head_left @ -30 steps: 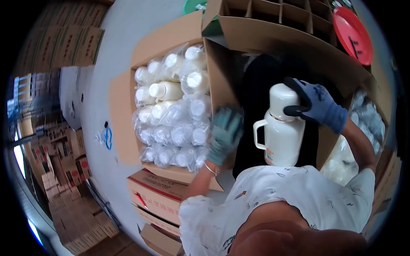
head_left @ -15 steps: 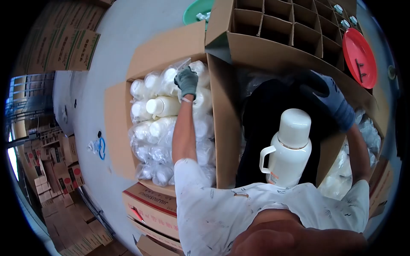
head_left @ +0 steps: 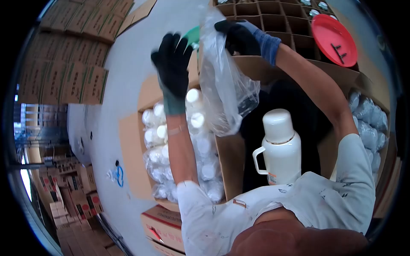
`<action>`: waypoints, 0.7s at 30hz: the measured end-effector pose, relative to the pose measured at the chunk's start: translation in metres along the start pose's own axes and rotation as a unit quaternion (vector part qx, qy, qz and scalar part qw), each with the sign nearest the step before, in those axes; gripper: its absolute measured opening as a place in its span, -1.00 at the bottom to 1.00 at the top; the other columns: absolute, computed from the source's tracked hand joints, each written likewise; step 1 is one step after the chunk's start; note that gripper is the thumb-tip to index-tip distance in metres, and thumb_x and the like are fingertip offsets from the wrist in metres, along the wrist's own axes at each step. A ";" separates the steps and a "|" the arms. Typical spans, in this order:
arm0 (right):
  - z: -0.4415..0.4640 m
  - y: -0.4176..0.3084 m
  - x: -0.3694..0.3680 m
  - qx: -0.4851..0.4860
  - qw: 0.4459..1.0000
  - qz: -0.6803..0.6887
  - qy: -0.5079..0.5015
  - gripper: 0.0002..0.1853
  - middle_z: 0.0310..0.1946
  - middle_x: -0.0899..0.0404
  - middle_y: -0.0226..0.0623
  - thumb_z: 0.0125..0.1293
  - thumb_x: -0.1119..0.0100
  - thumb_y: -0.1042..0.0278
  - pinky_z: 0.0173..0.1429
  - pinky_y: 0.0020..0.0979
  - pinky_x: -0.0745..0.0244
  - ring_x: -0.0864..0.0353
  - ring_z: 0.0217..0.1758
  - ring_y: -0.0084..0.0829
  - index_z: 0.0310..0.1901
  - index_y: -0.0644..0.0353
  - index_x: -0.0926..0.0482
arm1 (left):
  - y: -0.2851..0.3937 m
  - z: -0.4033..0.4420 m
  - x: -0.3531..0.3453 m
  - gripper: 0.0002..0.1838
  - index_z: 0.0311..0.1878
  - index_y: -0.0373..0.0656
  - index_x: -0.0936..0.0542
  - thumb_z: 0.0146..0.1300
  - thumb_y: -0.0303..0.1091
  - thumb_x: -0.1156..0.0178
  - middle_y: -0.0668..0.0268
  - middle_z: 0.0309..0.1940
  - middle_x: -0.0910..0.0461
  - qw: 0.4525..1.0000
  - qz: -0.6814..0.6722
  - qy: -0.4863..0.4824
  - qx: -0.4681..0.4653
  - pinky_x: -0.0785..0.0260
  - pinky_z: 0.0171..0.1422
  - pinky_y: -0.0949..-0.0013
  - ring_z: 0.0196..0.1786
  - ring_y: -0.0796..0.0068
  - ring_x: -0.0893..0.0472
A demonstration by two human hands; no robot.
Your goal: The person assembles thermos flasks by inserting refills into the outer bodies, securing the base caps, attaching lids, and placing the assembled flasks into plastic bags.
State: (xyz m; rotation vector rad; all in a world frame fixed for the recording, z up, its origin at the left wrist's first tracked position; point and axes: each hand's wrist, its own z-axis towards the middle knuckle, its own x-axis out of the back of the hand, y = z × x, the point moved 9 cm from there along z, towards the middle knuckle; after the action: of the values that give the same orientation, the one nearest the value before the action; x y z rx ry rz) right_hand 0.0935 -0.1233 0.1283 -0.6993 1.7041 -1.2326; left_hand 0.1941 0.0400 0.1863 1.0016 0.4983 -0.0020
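My right hand (head_left: 250,39), in a blue-grey glove with a dark palm, pinches the top of a clear plastic bag (head_left: 226,81). The bag hangs down loosely and looks empty. To its left, my gloved left hand (head_left: 173,70) is raised with fingers spread, holding nothing. A white thermos flask (head_left: 282,153) with a cup lid and side handle stands against my lap, in front of dark trousers. Below my left hand, an open cardboard box (head_left: 130,147) holds several white flasks (head_left: 197,120), many wrapped in clear plastic.
A divided cardboard box (head_left: 273,23) stands at the top, with a red plastic tray (head_left: 335,40) holding small dark pieces on its right side. Plastic-wrapped items (head_left: 369,123) fill a box at right. Stacked cartons (head_left: 64,59) stand at left. A green basin (head_left: 193,36) is partly hidden.
My left hand has lifted away from the boxed flasks and opened. My right hand has moved up and left and now holds the bag. The view has shifted; the thermos flask stays at my lap.
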 end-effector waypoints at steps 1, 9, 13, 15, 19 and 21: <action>-0.001 -0.006 0.024 0.018 0.995 0.071 0.069 -0.71 -0.44 -0.61 -0.42 0.31 -0.29 0.04 -0.46 -0.66 -0.49 -0.57 -0.46 -0.66 -0.23 0.11 -0.60 | 0.001 -0.018 -0.013 -0.38 0.51 -0.11 -0.12 0.50 -0.08 0.04 0.11 0.47 -0.18 1.000 0.013 -0.015 -0.025 0.01 0.58 0.01 0.50 0.14 -0.22; -0.017 -0.013 0.075 0.049 0.950 0.284 -0.122 -0.51 -0.01 -0.59 -0.16 0.37 -0.21 0.10 0.24 -0.26 -0.57 -0.65 0.02 -0.29 0.21 0.20 -0.44 | -0.102 -0.070 -0.035 -0.49 0.23 -0.35 -0.49 0.25 -0.36 -0.31 0.13 0.10 -0.57 0.902 0.410 0.132 -0.028 -0.43 0.18 0.29 0.10 0.36 -0.56; -0.092 0.003 0.057 0.352 0.861 -0.361 -0.071 -0.13 0.42 -0.23 -0.15 0.17 -0.34 0.10 0.46 -0.16 -0.30 -0.39 0.37 -0.18 0.48 0.00 -0.14 | -0.164 -0.077 0.000 -0.60 0.25 -0.34 -0.46 0.38 -0.46 -0.14 0.22 0.09 -0.57 0.961 0.183 0.194 0.074 -0.43 0.15 0.33 0.08 0.37 -0.56; -0.107 0.028 0.054 0.319 0.687 -0.652 0.006 -0.12 0.41 -0.23 -0.15 0.05 -0.40 0.16 0.45 -0.13 -0.30 -0.42 0.33 -0.10 0.44 0.02 -0.23 | -0.171 -0.087 -0.006 -0.54 0.27 -0.24 -0.44 0.41 -0.20 -0.10 0.24 0.10 -0.55 0.976 0.051 0.203 0.066 -0.38 0.25 0.21 0.15 0.32 -0.53; -0.130 0.039 0.138 0.223 0.698 -0.652 0.193 -0.44 0.14 -0.46 -0.02 0.07 -0.29 0.37 0.28 -0.17 -0.42 -0.49 0.17 0.00 0.17 0.21 -0.45 | -0.187 -0.149 -0.003 -0.48 0.17 -0.11 -0.51 0.39 0.11 -0.09 0.24 0.07 -0.55 0.915 -0.192 0.231 0.269 -0.39 0.31 0.12 0.15 0.31 -0.54; -0.162 0.067 0.153 0.251 0.771 -0.542 0.221 -0.35 0.19 -0.43 -0.01 0.10 -0.31 0.24 0.33 -0.13 -0.36 -0.43 0.24 0.06 0.27 0.15 -0.39 | -0.185 -0.195 -0.002 -0.49 0.12 -0.17 -0.53 0.39 0.09 -0.10 0.24 0.00 -0.59 0.936 -0.097 0.119 0.317 -0.47 0.21 0.20 0.07 0.34 -0.58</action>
State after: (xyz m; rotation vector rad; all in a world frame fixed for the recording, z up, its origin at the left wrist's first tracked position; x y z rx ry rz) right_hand -0.1152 -0.1573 0.0322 -1.1630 1.1075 -2.7171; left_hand 0.0726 0.0954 -0.0468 1.5914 0.8478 -0.2336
